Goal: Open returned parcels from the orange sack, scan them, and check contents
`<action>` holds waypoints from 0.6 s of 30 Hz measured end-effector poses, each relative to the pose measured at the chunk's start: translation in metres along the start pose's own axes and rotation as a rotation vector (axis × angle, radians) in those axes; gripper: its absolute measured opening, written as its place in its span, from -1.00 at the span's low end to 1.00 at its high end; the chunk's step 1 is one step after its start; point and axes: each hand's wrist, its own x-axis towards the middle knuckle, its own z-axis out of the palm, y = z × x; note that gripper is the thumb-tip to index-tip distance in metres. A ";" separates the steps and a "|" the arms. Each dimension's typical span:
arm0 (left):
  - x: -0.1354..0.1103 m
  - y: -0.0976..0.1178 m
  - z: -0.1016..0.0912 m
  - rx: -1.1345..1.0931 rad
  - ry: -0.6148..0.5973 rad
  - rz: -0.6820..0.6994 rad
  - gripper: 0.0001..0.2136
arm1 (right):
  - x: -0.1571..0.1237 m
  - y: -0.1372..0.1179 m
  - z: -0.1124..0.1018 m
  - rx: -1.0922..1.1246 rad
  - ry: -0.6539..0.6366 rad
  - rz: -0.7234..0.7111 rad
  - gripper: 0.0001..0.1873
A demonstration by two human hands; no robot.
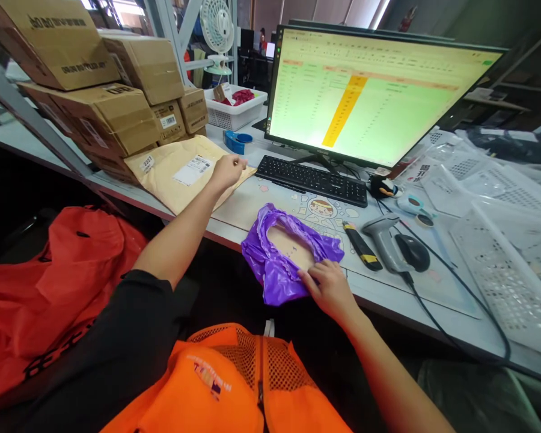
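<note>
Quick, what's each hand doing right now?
Left hand: curled closed at the padded envelope; whether it holds anything can't be told.
Right hand: closed on the purple bag.

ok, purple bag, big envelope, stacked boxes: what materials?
Purple bag: likely thin plastic film, glossy; bright highlights and crinkles.
Big envelope: probably paper, matte tan; soft creases, though a coating is possible.
Stacked boxes: likely cardboard, dull brown; straight folded edges and dark print.

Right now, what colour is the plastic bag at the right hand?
Purple: the plastic bag shows best in the head view.
</note>
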 end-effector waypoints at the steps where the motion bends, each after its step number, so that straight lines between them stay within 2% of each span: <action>1: -0.011 0.005 -0.001 0.021 -0.006 0.054 -0.80 | 0.001 0.003 -0.003 0.025 0.012 0.014 -0.50; 3: -0.045 0.018 0.010 0.057 -0.050 0.215 -0.86 | 0.009 0.007 -0.008 0.075 0.022 0.041 -0.55; 4: -0.065 0.025 0.020 0.094 -0.109 0.348 -0.84 | 0.014 0.008 -0.010 0.095 0.023 0.060 -0.58; 5: -0.084 0.029 0.031 0.150 -0.239 0.466 -0.82 | 0.019 0.010 -0.011 0.106 0.024 0.085 -0.61; 6: -0.100 0.032 0.043 0.232 -0.391 0.522 -0.81 | 0.025 0.012 -0.013 0.105 0.024 0.116 -0.64; 8: -0.120 0.030 0.065 0.456 -0.655 0.519 -0.80 | 0.035 0.016 -0.015 0.066 0.008 0.174 -0.67; 9: -0.122 0.027 0.074 0.562 -0.724 0.484 -0.80 | 0.039 0.018 -0.015 0.034 -0.007 0.200 -0.68; 11: -0.117 0.018 0.086 0.705 -0.747 0.418 -0.72 | 0.048 0.021 -0.012 -0.024 -0.043 0.236 -0.68; 13: -0.104 0.013 0.092 0.751 -0.746 0.365 -0.46 | 0.057 0.023 -0.005 -0.058 -0.062 0.246 -0.63; 15: -0.091 0.012 0.095 0.768 -0.798 0.304 -0.23 | 0.066 0.024 0.004 -0.077 -0.060 0.251 -0.53; 18: -0.078 0.015 0.102 0.814 -0.892 0.221 -0.05 | 0.079 0.028 0.019 -0.091 -0.044 0.266 -0.42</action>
